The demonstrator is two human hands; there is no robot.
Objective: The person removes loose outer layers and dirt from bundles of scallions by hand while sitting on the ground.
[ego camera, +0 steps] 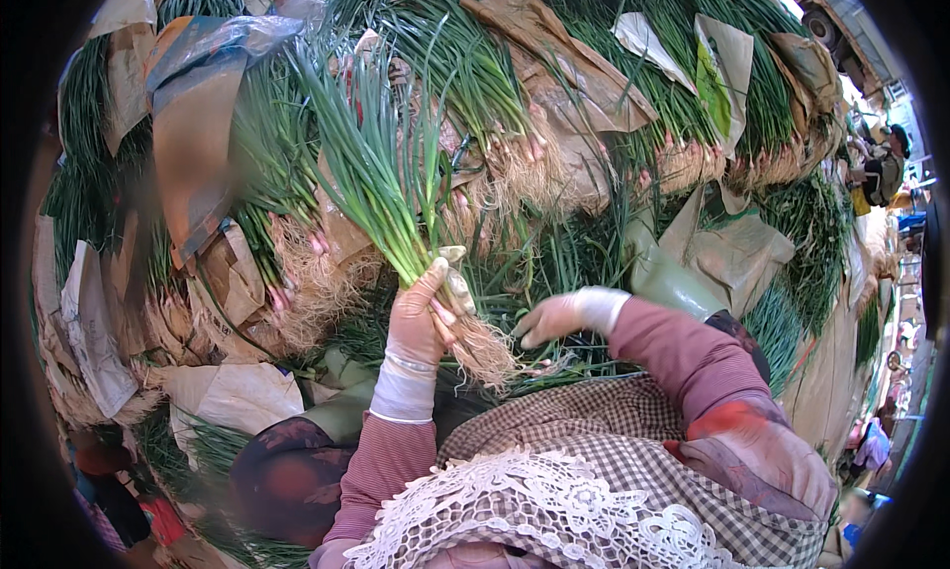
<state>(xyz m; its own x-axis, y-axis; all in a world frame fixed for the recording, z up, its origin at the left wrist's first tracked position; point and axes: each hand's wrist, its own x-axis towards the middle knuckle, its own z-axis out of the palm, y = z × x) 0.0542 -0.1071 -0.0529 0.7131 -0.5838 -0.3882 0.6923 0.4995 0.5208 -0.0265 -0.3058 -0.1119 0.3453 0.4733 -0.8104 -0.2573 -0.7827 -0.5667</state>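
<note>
In my left hand [419,313], which wears a thin pale glove with a white cuff, is a bunch of scallions [378,198]. Its green leaves fan up and to the left; the pinkish bulbs and stringy roots [482,350] hang out below my fingers. Pale padded pieces cover fingertips of this hand. My right hand [551,321], gloved likewise and somewhat blurred, hovers just right of those roots, fingers a little apart, with nothing plainly held. Loose scallion leaves [571,265] lie beneath and beyond it. A small root end [548,365] shows below the right hand.
Bundles of scallions [519,135] with roots towards me line the far side. Brown paper sheets [564,57] and a folded plastic sack [197,101] lie among them. Green boots [664,268] flank the loose leaves. A person [883,168] is at the far right.
</note>
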